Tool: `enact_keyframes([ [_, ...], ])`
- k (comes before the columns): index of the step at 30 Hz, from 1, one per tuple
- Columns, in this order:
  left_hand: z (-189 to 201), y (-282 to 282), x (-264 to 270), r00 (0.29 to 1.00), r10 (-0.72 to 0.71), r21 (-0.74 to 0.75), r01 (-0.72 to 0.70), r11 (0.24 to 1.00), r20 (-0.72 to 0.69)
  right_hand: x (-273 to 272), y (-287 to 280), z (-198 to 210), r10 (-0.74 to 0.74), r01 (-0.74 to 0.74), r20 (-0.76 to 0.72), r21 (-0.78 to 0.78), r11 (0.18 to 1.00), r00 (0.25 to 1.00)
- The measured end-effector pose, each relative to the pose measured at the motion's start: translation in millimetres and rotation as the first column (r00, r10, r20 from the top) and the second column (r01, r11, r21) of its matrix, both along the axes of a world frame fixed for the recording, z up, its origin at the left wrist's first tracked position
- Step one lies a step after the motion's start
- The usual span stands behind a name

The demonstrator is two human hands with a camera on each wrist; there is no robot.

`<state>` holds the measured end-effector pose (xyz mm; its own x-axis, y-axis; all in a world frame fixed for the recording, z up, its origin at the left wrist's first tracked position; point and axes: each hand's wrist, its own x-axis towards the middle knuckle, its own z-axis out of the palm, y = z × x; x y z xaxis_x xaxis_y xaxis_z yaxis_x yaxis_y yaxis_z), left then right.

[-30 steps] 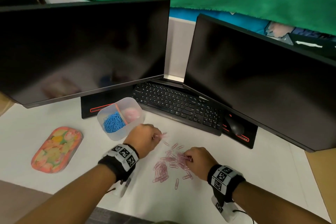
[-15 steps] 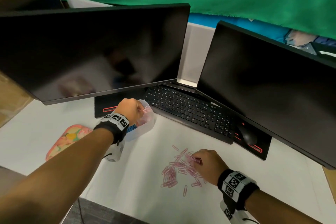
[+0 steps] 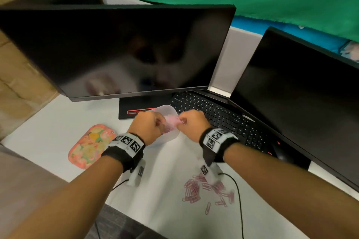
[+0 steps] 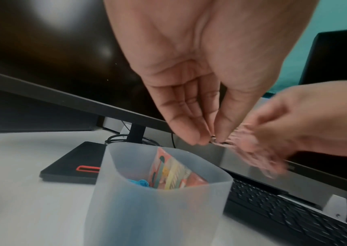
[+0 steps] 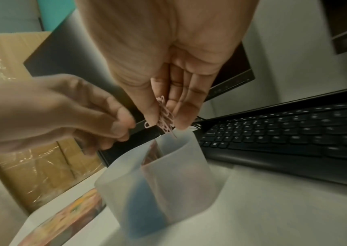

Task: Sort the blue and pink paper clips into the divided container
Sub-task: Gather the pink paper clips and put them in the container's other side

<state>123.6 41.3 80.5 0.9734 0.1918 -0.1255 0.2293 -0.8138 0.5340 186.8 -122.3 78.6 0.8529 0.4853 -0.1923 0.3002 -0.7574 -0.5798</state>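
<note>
The translucent divided container (image 3: 167, 107) stands in front of the left monitor's base. Both hands hover just above its rim. My right hand (image 3: 182, 121) pinches a bunch of pink paper clips (image 5: 165, 114) over the right compartment of the container (image 5: 181, 174). My left hand (image 4: 207, 141) has thumb and fingers pinched together, with what looks like a small clip end between the tips. Blue clips (image 4: 139, 182) lie in the left compartment beside the patterned divider (image 4: 172, 173). A loose pile of pink clips (image 3: 206, 188) lies on the white desk under my right forearm.
The container's patterned lid (image 3: 89, 146) lies on the desk to the left. A black keyboard (image 3: 213, 114) runs right behind the container, under two dark monitors. A mouse (image 3: 279, 153) sits far right. A thin black cable (image 3: 239, 190) crosses beside the pile.
My right hand has left the pile and risen to the container with a bunch of pink clips. The left hand reached the container half a second ago and stays above it.
</note>
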Motion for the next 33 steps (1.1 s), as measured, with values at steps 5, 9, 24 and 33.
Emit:
enact_keyframes([
  [5,-11,-3,-35,0.999,-0.034,0.004,0.034,0.999,-0.020,24,43,-2,-0.032,0.029,-0.040,-0.087,0.996,0.999],
  [9,-24,-6,-50,0.991,-0.108,0.029,0.110,0.994,-0.075,26,51,-9,-0.049,0.040,-0.067,-0.137,0.990,0.997],
  [24,-79,-86,-57,0.754,-0.510,0.023,0.569,0.822,-0.415,-76,-141,-89,-0.035,-0.044,-0.199,-0.379,0.925,0.979],
  [33,-98,-116,-52,0.575,-0.694,0.143,0.804,0.577,-0.435,-124,-145,-96,0.262,-0.287,-0.171,-0.147,0.946,0.950],
])
